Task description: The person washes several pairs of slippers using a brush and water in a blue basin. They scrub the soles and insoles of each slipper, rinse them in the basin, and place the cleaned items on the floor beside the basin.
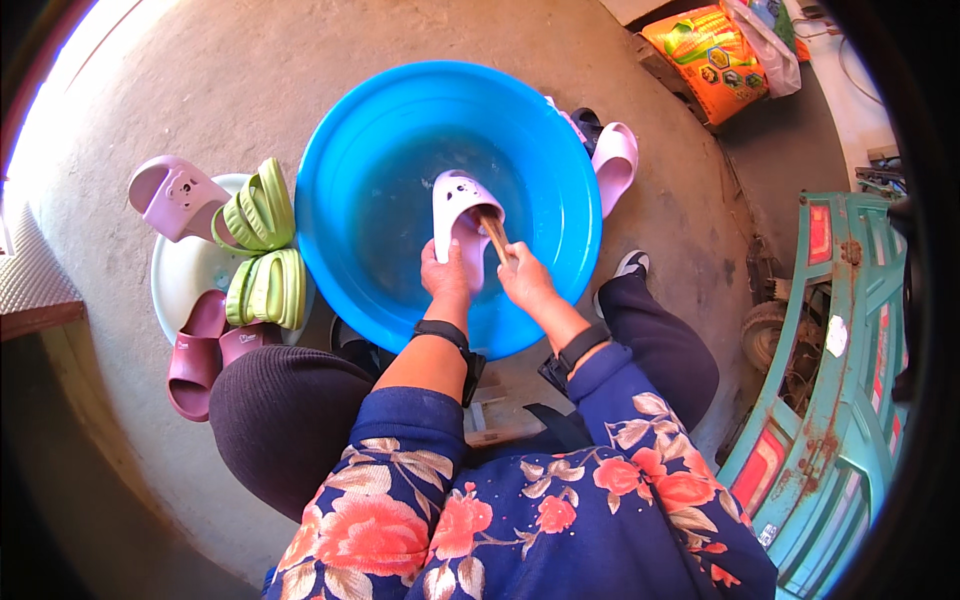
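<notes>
A large blue plastic basin [341, 161] with water in it stands on the floor before me. Over the water, my left hand [445, 274] grips a pale pink slide sandal [453, 217] by its side near the heel. My right hand [526, 279] is closed around the wooden handle of a brush [495, 234], whose far end reaches inside the sandal under its strap. The brush's bristles are mostly hidden there. The strap bears a small dark face pattern, and the toe of the sandal points away from me.
Left of the basin, a pale basin [166, 281] carries green sandals [271, 289], a pink slide [174, 196] and maroon slides [193, 367]. More footwear, including a pink slide [616, 166], lies right of it. A green metal frame [817, 375] and an orange sack [709, 64] stand farther right.
</notes>
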Tool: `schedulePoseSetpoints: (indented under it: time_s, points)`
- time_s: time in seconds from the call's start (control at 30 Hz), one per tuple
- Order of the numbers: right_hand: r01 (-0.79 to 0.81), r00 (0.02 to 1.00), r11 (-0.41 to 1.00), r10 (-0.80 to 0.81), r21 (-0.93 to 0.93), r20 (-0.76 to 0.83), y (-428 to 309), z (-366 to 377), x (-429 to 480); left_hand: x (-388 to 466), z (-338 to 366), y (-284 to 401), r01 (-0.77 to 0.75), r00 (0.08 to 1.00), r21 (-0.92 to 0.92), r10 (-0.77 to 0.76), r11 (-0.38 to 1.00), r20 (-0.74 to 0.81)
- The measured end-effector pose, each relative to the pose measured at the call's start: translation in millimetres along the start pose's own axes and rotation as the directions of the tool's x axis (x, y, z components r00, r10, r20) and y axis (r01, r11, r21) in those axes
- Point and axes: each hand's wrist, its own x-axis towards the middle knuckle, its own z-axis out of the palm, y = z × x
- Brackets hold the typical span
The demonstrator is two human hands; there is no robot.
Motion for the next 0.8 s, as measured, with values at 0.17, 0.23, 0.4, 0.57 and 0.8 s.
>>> schedulePoseSetpoints:
  time_s: [0.17,0.23,0.4,0.57,0.8]
  points:
    - [0.07,0.993,0.991,-0.058,-0.117,0.105,-10,-26,-72,-10,2,22,0.107,0.993,0.071,-0.103,0.992,-0.048]
    - [0.108,0.99,0.967,-0.083,-0.231,0.115,-19,-40,-95,-14,0,33,0.103,0.994,0.129,-0.105,0.986,0.007]
    - [0.143,0.989,0.945,-0.128,-0.293,0.068,-36,-72,-113,-17,-2,62,0.006,0.997,0.283,-0.028,0.959,0.074]
    - [0.119,0.992,0.911,-0.126,-0.395,0.008,-32,-63,-110,-21,-4,77,-0.089,0.985,0.394,0.023,0.915,0.17]
    - [0.002,1.0,0.918,0.009,-0.397,0.026,-7,-20,-43,-24,-1,60,-0.277,0.944,0.552,0.117,0.786,0.308]
